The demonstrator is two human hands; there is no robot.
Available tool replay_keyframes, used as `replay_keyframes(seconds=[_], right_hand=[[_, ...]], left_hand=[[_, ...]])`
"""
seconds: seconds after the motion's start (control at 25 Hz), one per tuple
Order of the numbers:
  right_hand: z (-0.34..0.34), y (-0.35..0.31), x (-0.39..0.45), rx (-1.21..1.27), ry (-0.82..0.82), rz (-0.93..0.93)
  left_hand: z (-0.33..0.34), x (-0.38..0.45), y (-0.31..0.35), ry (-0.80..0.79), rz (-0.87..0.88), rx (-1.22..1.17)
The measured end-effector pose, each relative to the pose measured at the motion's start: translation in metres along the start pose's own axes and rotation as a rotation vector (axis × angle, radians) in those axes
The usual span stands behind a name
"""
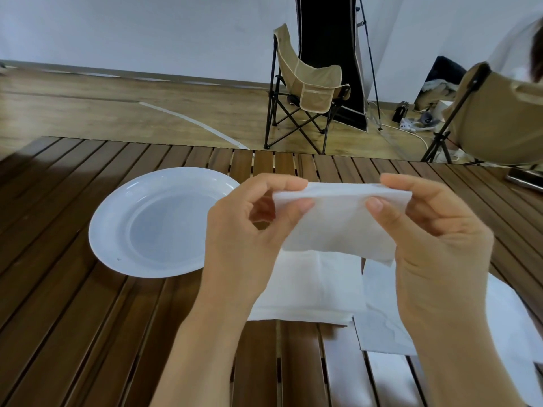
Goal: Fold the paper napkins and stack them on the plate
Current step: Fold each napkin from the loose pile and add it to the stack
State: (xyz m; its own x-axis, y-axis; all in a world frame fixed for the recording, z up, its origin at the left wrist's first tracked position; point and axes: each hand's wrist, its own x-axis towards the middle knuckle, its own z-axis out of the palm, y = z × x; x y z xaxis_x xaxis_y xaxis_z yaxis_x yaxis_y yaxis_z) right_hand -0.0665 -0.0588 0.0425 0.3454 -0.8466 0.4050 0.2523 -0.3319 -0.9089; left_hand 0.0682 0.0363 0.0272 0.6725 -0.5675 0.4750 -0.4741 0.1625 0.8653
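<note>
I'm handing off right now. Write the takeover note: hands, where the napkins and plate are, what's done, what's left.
Left hand and right hand each pinch a top corner of the folded napkin, held above the table.
Plate sits to the left, nothing on it.
More napkins: napkin stack lies flat under the hands, loose napkin to its right.
Done: the held napkin looks folded once.
Left: finish the fold, place it on the plate, then fold and stack the others.

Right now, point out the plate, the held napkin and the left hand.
plate (111, 218): head view, bare left rim.
held napkin (338, 227): head view, middle of the sheet hanging between both hands.
left hand (241, 230): head view, back of the hand pinching the napkin's top edge.
</note>
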Motion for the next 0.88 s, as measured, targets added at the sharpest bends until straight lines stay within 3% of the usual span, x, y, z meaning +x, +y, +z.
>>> replay_keyframes(seconds=[0.28, 0.64, 0.88], right_hand=[[0.008, 0.017, -0.001, -0.258, 0.04, -0.017], [0.018, 0.048, -0.008, -0.452, -0.217, 0.538], [0.027, 0.065, -0.016, -0.665, -0.144, 0.43]], left_hand=[[-0.013, 0.002, -0.008, 0.176, 0.084, 0.24], [-0.009, -0.004, -0.039, 0.147, -0.301, 0.526], [-0.009, -0.009, -0.041, 0.083, -0.535, 0.501]])
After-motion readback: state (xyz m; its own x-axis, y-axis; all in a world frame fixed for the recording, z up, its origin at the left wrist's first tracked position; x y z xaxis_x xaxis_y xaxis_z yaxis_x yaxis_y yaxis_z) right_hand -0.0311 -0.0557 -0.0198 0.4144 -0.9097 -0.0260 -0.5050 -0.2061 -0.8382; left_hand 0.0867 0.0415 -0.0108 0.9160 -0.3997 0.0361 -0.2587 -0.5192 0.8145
